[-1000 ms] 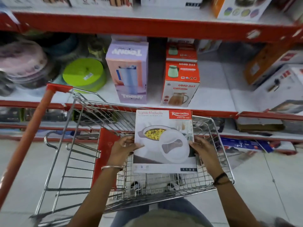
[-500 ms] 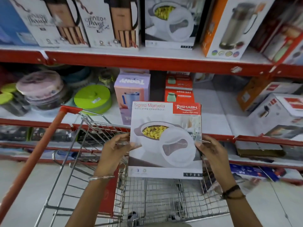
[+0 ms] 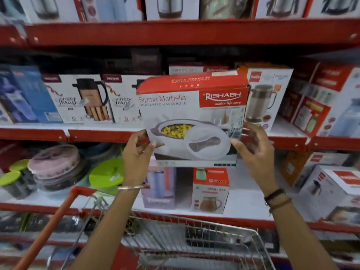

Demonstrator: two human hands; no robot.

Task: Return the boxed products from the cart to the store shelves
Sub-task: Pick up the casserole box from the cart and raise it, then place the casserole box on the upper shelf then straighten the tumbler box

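Note:
A white and red casserole box (image 3: 191,115) is held up in front of the middle shelf (image 3: 97,133), its red top tipped toward the shelf. My left hand (image 3: 137,152) grips its lower left corner. My right hand (image 3: 251,149) holds its lower right side with fingers spread along the edge. Behind it on the shelf stands a matching casserole box (image 3: 187,70), mostly hidden. The wire cart (image 3: 191,238) with its orange handle (image 3: 58,221) is below my arms.
Flask boxes (image 3: 81,98) stand left of the held box and a jug box (image 3: 266,94) stands right of it. The lower shelf holds a purple tumbler box (image 3: 157,190), a red kettle box (image 3: 210,190), green-lidded containers (image 3: 105,176) and more boxes at right (image 3: 331,190).
Both hands have lifted the casserole box out of the cart and up to the middle shelf. The view has tilted upward with it.

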